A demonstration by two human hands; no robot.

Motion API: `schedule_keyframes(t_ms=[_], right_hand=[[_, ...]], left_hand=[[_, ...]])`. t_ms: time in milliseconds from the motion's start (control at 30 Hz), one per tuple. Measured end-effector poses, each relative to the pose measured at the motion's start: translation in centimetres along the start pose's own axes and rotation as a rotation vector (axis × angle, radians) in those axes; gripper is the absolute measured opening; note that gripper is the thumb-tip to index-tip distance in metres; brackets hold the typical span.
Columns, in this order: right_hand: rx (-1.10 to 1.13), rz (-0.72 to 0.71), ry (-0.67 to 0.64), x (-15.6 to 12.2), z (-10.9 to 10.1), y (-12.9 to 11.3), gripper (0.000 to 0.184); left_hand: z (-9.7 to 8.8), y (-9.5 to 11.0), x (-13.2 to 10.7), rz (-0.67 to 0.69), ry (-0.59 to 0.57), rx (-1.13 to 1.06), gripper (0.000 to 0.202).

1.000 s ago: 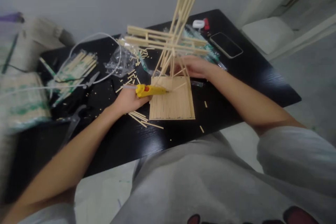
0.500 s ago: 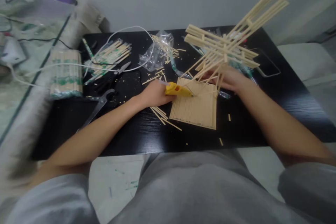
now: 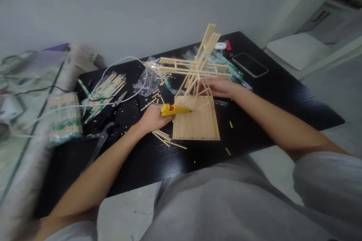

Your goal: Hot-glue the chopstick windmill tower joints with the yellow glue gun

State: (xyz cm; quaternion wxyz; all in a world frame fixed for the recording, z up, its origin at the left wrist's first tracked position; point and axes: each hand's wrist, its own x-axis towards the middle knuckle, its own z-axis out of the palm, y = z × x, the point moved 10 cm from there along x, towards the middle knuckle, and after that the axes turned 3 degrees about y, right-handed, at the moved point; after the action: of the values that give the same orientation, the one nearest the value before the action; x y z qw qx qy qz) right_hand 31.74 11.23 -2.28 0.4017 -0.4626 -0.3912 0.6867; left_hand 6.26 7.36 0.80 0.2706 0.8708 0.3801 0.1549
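On the desk (image 3: 141,173), panel (image 3: 195,126) and frame (image 3: 196,71) appear assembled, sticks (image 3: 178,145) loose; left hand (image 3: 154,119) clasps glue gun (image 3: 177,110), grip of right hand (image 3: 219,87) unclear.

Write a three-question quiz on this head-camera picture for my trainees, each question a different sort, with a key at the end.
1. Multiple choice: what does the person's left hand hold?
A) scissors
B) a yellow glue gun
C) a roll of tape

2. True or false: the phone lies to the right of the crossed frame on the black table.

3. Fill in the blank: the flat panel beside the left hand is made of thin, parallel ____.

Key:
1. B
2. True
3. sticks
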Motion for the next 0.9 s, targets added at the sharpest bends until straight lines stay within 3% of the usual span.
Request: schedule_keyframes(t_ms=[367, 533, 900], right_hand=[[0.003, 0.010, 0.002, -0.10, 0.18, 0.00, 0.029], [0.017, 0.005, -0.011, -0.05, 0.30, -0.03, 0.020], [-0.012, 0.005, 0.002, 0.15, -0.16, 0.17, 0.019]], left_hand=[[-0.15, 0.06, 0.10, 0.011, 0.020, -0.014, 0.015], [-0.16, 0.05, 0.08, 0.011, 0.021, -0.024, 0.014], [-0.14, -0.14, 0.02, 0.002, 0.016, 0.000, 0.014]])
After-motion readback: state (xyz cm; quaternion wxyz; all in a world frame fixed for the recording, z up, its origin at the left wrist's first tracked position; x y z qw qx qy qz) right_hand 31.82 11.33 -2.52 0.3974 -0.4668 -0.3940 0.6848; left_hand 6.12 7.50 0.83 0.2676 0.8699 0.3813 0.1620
